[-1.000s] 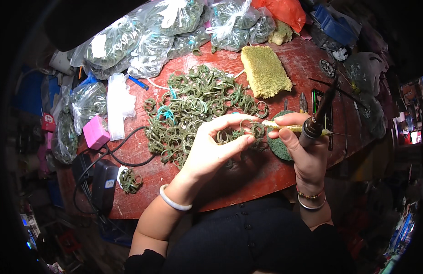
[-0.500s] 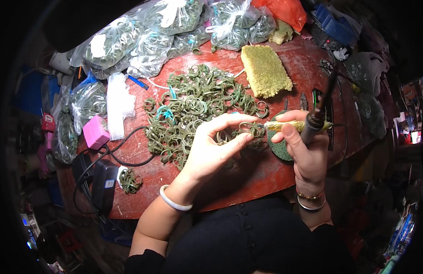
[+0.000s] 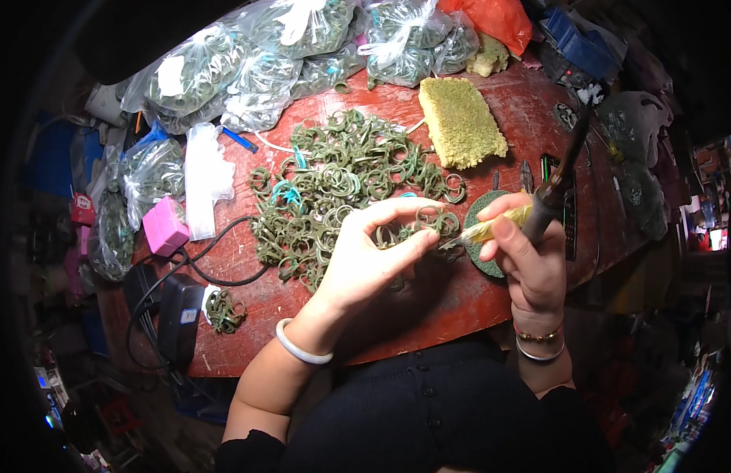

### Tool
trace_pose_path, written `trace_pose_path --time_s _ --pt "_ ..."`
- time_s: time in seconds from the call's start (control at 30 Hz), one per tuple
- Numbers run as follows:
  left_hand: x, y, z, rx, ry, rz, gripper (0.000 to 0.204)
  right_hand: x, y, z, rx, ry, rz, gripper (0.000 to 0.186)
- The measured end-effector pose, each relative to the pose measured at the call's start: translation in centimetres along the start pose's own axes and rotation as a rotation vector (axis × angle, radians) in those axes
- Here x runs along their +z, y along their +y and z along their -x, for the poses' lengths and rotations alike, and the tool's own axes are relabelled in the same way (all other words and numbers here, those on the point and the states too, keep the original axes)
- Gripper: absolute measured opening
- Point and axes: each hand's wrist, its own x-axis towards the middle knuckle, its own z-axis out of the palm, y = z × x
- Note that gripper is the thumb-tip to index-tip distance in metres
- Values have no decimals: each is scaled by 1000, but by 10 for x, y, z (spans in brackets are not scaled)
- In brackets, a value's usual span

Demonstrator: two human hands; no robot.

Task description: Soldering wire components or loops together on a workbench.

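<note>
My left hand (image 3: 364, 256) pinches a dark green ring (image 3: 430, 221) between thumb and fingertips, just above the near right side of a heap of similar green rings (image 3: 346, 177). In my right hand (image 3: 533, 264) is a pen-like rotary tool handpiece (image 3: 503, 224), wrapped in yellow near its tip, with a dark flexible shaft rising behind it. Its thin tip points left and reaches close to the ring; whether they touch is too small to tell. Below the tool lies a round green pad (image 3: 482, 268), partly hidden by my fingers.
A yellow sponge block (image 3: 462, 124) lies beyond my right hand on the red table (image 3: 247, 347). Tied clear bags of rings (image 3: 302, 27) line the far edge. On the left are a pink block (image 3: 166, 227), a black box (image 3: 180, 315) with cables and a small ring bundle (image 3: 225, 310).
The handpiece has tilted, its tip now lower and angled down to the left by the ring. My right fingers have shifted slightly; the left hand stays nearly still.
</note>
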Motion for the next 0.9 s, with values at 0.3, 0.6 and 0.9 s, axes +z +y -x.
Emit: trace_pose_path --time_s 0.3,0.6,0.9 --pt "3 1 1 -42 -19 37 31 6 2 -7 -112 58 104 6" --pt "-1 5 1 -41 -122 -30 32 4 1 -9 -97 39 -8 9" --pt "1 7 -1 -200 -155 346 37 5 1 -7 -211 201 94 12"
